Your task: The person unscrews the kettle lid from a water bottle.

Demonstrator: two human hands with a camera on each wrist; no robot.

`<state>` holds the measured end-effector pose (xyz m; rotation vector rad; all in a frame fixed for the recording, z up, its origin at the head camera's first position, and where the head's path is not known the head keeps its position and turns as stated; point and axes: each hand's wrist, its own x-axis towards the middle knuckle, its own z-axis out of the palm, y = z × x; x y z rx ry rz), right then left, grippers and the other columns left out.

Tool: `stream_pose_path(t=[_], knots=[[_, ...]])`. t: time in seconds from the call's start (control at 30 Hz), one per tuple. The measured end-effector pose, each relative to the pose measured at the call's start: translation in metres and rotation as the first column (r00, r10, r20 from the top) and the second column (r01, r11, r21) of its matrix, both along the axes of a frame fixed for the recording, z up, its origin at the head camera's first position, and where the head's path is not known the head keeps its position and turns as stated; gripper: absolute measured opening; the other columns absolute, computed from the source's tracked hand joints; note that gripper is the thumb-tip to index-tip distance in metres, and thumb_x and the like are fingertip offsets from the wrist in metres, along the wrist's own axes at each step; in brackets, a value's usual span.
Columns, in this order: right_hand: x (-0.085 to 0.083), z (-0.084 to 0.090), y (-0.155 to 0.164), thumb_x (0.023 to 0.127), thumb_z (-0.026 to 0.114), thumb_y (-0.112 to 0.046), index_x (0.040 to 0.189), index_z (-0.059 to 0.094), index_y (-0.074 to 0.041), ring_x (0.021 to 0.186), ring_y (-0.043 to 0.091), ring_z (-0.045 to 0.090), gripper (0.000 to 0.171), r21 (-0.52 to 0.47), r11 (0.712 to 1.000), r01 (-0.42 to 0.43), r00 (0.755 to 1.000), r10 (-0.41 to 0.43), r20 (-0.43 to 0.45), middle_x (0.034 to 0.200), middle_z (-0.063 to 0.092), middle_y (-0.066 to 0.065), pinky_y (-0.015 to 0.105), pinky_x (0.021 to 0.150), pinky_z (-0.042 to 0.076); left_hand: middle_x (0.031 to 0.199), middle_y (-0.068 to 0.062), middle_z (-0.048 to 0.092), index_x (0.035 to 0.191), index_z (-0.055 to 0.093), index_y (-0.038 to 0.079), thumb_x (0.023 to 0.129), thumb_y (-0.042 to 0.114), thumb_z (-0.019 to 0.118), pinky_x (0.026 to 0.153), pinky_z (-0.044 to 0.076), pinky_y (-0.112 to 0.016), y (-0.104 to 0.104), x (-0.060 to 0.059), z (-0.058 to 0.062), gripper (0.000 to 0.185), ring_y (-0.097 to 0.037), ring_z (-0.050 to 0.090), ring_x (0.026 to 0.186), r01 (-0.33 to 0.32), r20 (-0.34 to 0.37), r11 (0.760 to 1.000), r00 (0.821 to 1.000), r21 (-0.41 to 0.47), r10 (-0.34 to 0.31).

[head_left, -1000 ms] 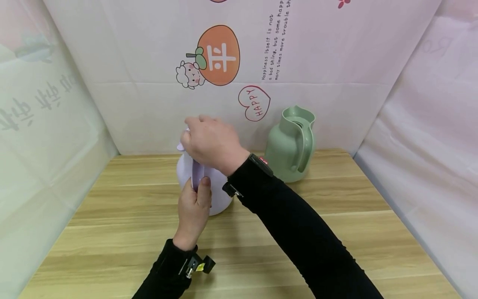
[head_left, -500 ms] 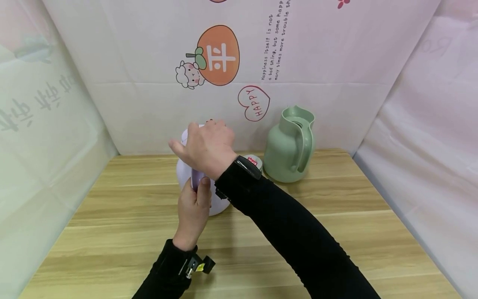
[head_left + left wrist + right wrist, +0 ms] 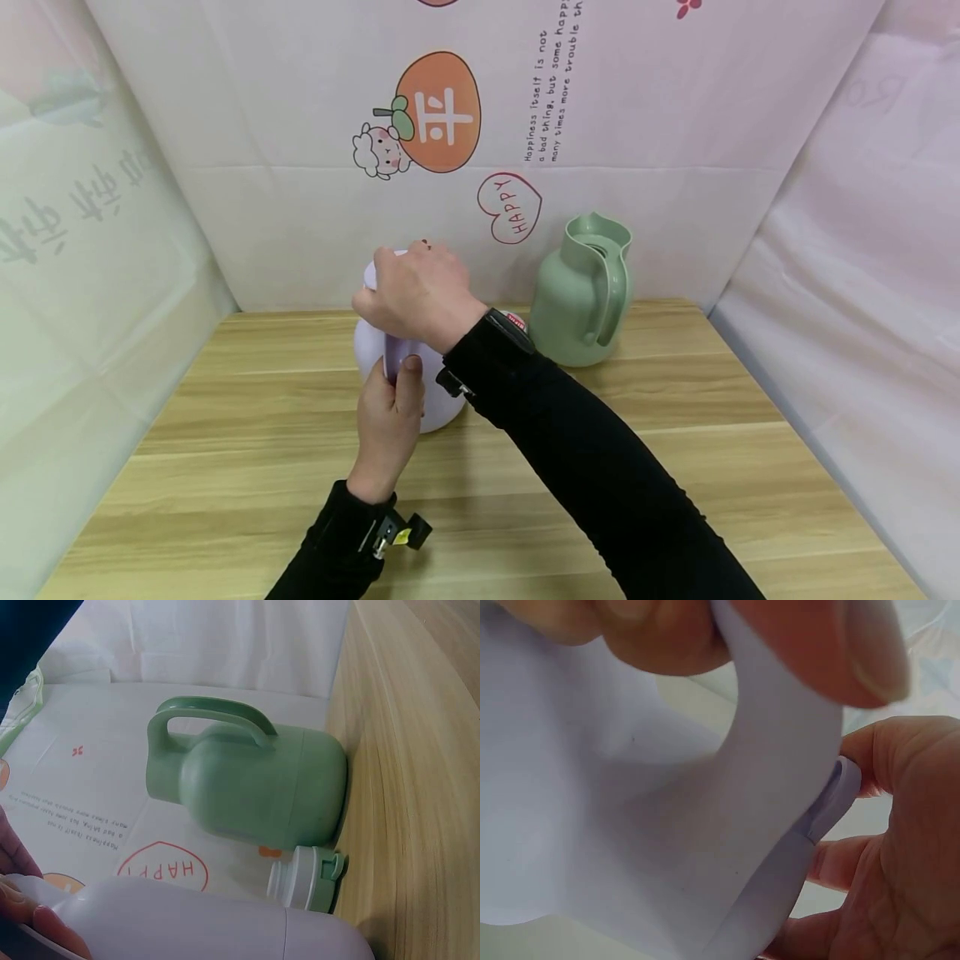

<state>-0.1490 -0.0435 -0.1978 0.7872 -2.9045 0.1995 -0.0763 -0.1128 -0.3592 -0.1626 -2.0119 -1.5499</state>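
Note:
A lilac thermos jug (image 3: pixel 444 398) stands upright on the wooden table. My left hand (image 3: pixel 388 425) grips its handle (image 3: pixel 396 360), thumb pressed along the outside. Over the jug's mouth, my right hand (image 3: pixel 422 293) curls its fingers and thumb down around the top. The right wrist view is filled by lilac plastic (image 3: pixel 675 810), with a thumb (image 3: pixel 855 645) and fingers on either side of a rim. At the right of that view is my left hand (image 3: pixel 915 832). Whatever sits inside the mouth is hidden under my right hand.
A green thermos jug (image 3: pixel 573 310) with an uncovered mouth stands to the right. Between the jugs, a white and green stopper (image 3: pixel 304 879) rests on the table (image 3: pixel 675 483). Printed cloth (image 3: pixel 300 233) hangs behind and at both sides.
My right hand has turned on the jug's top: its thumb was stretched out to the left half a second ago and is now curled in. The left hand has stayed on the handle.

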Motion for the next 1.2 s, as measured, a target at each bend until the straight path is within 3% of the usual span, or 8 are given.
stream_pose_path(t=[0.2,0.43,0.77,0.93,1.07,1.2], knots=[[-0.001,0.001,0.002,0.091,0.051,-0.035,0.115,0.063,-0.02,0.096,0.02,0.055,0.031,-0.022,1.0,-0.022,0.999,0.023,0.032,0.103,0.061,0.004,0.036,0.072,0.047,0.063,0.001,0.05,0.083,0.051,0.011,0.111,0.022,0.051,0.048,0.042,-0.029,0.0,-0.001,-0.001,0.031,-0.012,0.05,0.051,-0.02,-0.024,1.0,1.0,-0.003,0.02],[-0.003,0.003,0.004,0.094,0.051,-0.034,0.114,0.063,-0.025,0.094,0.015,0.055,0.026,0.017,1.0,-0.024,0.999,0.024,0.022,0.102,0.059,0.0,0.037,0.07,0.048,0.061,0.003,0.048,0.08,0.049,0.01,0.11,0.019,0.052,0.047,0.041,-0.028,0.001,-0.001,0.001,0.032,-0.01,0.048,0.05,-0.017,-0.042,1.0,0.999,0.002,0.017],[-0.003,0.004,0.008,0.098,0.049,-0.032,0.132,0.061,-0.026,0.097,0.021,0.057,0.036,0.03,0.998,-0.056,0.998,0.055,0.042,0.111,0.061,0.007,0.04,0.071,0.052,0.061,0.003,0.047,0.08,0.049,0.011,0.111,0.021,0.051,0.046,0.039,-0.028,0.0,-0.001,0.002,0.033,-0.011,0.048,0.049,-0.014,-0.027,1.0,1.0,-0.009,0.014],[0.0,0.001,0.006,0.099,0.051,-0.046,0.125,0.061,-0.028,0.091,0.022,0.056,0.033,0.012,1.0,-0.024,1.0,0.024,0.016,0.103,0.058,0.006,0.039,0.066,0.05,0.062,0.002,0.049,0.081,0.05,0.011,0.111,0.023,0.051,0.047,0.042,-0.029,0.0,-0.001,0.001,0.033,-0.012,0.05,0.05,-0.018,-0.009,1.0,1.0,-0.002,0.018],[0.003,-0.003,0.001,0.099,0.05,-0.063,0.123,0.058,-0.03,0.082,0.025,0.059,0.042,0.014,0.999,0.031,0.999,-0.03,-0.038,0.097,0.058,0.005,0.038,0.061,0.049,0.063,0.001,0.049,0.083,0.05,0.011,0.112,0.025,0.05,0.048,0.042,-0.029,0.0,0.0,0.001,0.031,-0.013,0.05,0.051,-0.007,0.003,1.0,1.0,-0.002,0.007],[0.003,-0.006,-0.003,0.102,0.046,-0.066,0.126,0.056,-0.034,0.076,0.029,0.058,0.041,0.026,0.997,0.075,0.995,-0.073,-0.061,0.098,0.06,0.005,0.039,0.062,0.048,0.063,0.001,0.049,0.084,0.05,0.012,0.112,0.025,0.049,0.048,0.042,-0.028,0.0,0.0,0.0,0.031,-0.013,0.05,0.051,-0.004,0.007,1.0,1.0,-0.012,0.004]])
